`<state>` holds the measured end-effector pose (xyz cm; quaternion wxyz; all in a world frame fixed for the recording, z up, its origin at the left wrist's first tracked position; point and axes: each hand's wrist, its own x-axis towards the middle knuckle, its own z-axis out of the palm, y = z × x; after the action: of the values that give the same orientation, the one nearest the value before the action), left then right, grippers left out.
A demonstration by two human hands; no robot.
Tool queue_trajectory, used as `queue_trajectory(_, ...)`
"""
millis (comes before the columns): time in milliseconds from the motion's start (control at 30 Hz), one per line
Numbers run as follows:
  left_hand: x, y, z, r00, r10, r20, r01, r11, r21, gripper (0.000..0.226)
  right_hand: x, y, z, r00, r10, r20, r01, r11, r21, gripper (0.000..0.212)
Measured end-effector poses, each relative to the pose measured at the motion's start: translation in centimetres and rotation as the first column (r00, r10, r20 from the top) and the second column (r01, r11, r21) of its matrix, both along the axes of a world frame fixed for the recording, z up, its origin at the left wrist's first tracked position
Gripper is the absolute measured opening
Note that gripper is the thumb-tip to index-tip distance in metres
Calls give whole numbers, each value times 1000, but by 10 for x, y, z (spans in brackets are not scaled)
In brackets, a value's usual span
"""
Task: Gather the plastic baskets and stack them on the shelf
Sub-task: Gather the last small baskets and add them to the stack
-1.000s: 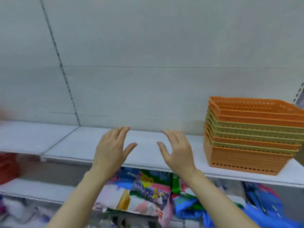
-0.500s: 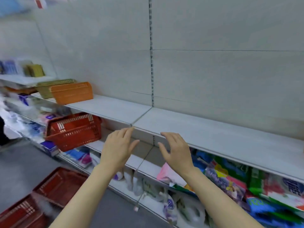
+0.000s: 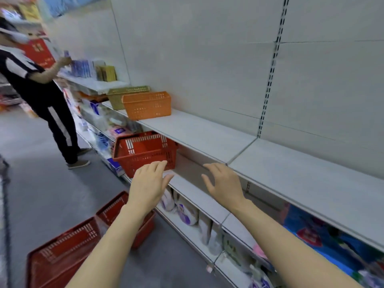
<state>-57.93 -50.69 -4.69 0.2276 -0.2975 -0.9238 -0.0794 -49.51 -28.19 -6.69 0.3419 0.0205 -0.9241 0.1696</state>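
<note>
Both hands are up and empty here, the left hand and the right hand held out in front with fingers spread and palms turned a little toward each other, set apart about as one would to catch a basket by its two ends. Nothing is gripped. They hover in front of the shelf edge, not touching it.

And there are the targets: an orange basket sits upright on that shelf, well off to the left, with an olive basket just behind it and touching or nearly so. Both are far from the hands, so the reach looks like readiness rather than a grab.

Closer in, a red basket juts out from the level below, tilted forward over the aisle, right beyond the left fingertips. Whether they touch it cannot be told from this angle. It looks like a shopping basket, so probably not one of the stackers. Two more red floor baskets lie on the ground under the left arm.

Another person is working the shelves farther down, near the orange one, so there may be some crowding if the wearer heads that way
</note>
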Motion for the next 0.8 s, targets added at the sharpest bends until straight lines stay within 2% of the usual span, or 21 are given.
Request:
queue_trajectory(200,-78,-15,5,992,122,20,-123,990,62,46,-97,-3,13,999,41,-34,-42,999,-22,26)
queue_trajectory(400,-160,-37,3,984,179,21,-180,981,76,47,-186,-17,14,997,51,-51,-53,998,-34,21)
queue_trajectory(800,-368,-72,20,986,152,72,-158,982,101,47,-363,-49,18,997,-79,-9,78,994,-77,30)
